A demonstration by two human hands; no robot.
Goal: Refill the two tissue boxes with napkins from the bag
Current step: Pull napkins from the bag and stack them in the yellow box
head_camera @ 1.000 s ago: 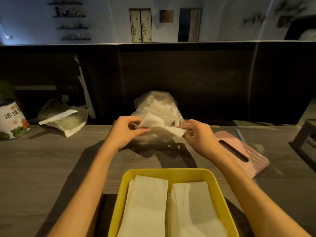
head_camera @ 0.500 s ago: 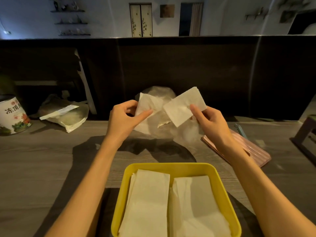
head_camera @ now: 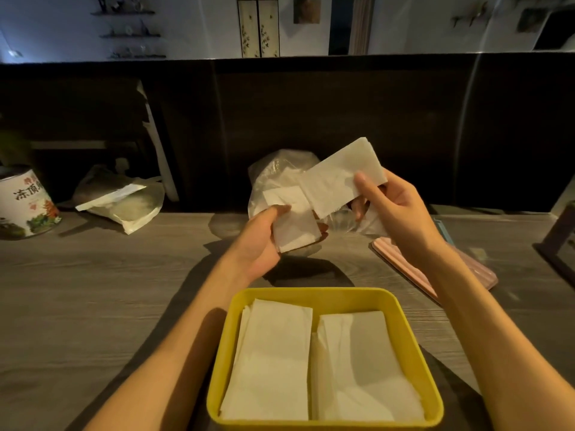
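Note:
An open yellow tissue box (head_camera: 401,325) stands close in front of me with two stacks of white napkins side by side inside it. Above the table behind it, my left hand (head_camera: 259,244) grips a small folded napkin (head_camera: 294,219), and my right hand (head_camera: 395,213) pinches a longer white napkin (head_camera: 339,178) that tilts up to the right. The clear plastic napkin bag (head_camera: 277,169) sits just behind both hands, partly hidden. A pink slotted box lid (head_camera: 466,272) lies flat under my right forearm.
A printed tin can (head_camera: 26,203) stands at the far left, with a second plastic bag holding white paper (head_camera: 124,203) beside it. A dark partition wall runs along the table's back edge. A dark wooden object (head_camera: 560,231) sits at the right edge.
Both hands pulled napkins out of the bag and lifted them. The right hand's napkin rose and tilted; the left hand dropped slightly and turned its napkin toward me.

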